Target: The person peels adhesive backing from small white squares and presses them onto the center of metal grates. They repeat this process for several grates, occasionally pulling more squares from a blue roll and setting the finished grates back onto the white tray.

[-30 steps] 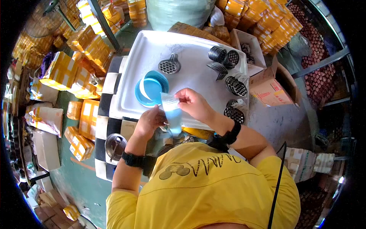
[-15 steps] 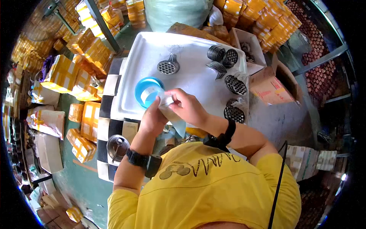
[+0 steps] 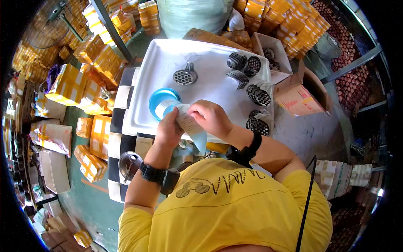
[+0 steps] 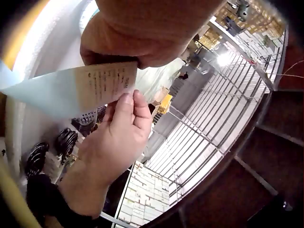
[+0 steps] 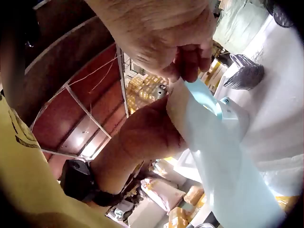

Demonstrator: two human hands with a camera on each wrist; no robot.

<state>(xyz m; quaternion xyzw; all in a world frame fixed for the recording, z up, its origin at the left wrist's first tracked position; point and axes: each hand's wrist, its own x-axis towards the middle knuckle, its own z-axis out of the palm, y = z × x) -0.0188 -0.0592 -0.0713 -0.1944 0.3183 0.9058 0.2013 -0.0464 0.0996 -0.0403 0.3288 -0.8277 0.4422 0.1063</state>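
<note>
Both hands are on a pale blue translucent strip (image 3: 195, 133) bearing a white printed label (image 4: 107, 81). My left hand (image 3: 168, 128) grips the strip from its left side, thumb uppermost. With thumb and forefinger, my right hand (image 3: 213, 120) pinches the label's edge; in the left wrist view those fingertips (image 4: 127, 98) lie at its corner. The strip's lower end hangs toward the yellow shirt. Just beyond the left hand stands a round blue tub (image 3: 154, 97), with a white printed band inside it.
A white tray-like tabletop (image 3: 218, 101) carries a black perforated disc with a handle (image 3: 184, 76) and stacks of similar black discs (image 3: 258, 95) along its right side. A metal bowl (image 3: 130, 164) sits on the checkered surface at left. An open carton (image 3: 300, 98) stands to the right.
The left hand has moved up toward the strip's upper end. The right hand has shifted slightly down and right along it. The strip has tilted, its printed face turned upward.
</note>
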